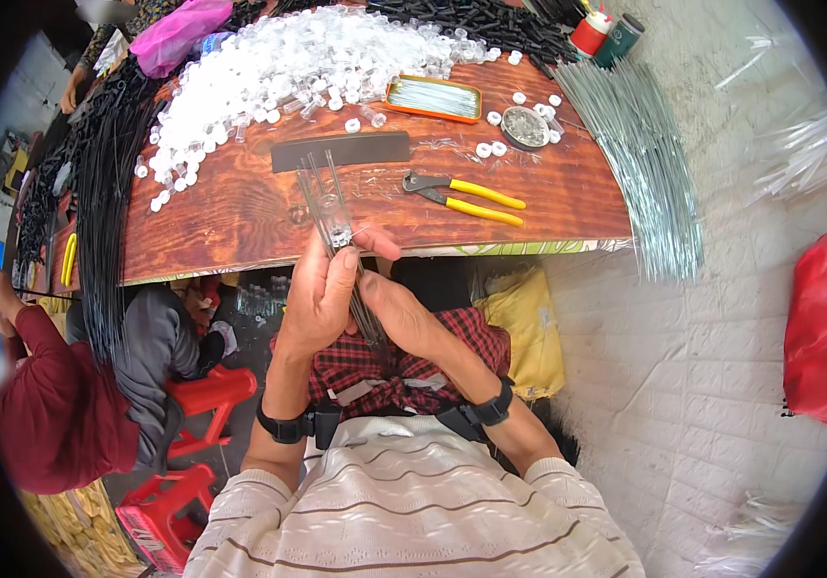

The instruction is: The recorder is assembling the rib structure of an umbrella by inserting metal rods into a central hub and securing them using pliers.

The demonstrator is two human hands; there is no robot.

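Note:
Both my hands meet over my lap at the table's near edge, around a slim bundle of thin metal wires (317, 189). My left hand (316, 301) is closed on the bundle, its thumb pressed along the wires. A small clear plastic piece (339, 235) sits among the wires just above that thumb. My right hand (402, 313) is closed round the lower part of the same bundle, with a finger reaching past it near the plastic piece. Beyond the hands lie a dark flat bar (341, 151) and yellow-handled end-cutting pliers (476, 200).
A wooden table (230, 207) bears a heap of white and clear plastic pieces (269, 67), an orange-rimmed tray (480, 104) and a round tin (525, 128). Silver wires (640, 164) overhang its right edge, black wires (100, 212) its left. A person in maroon (71, 405) sits at left.

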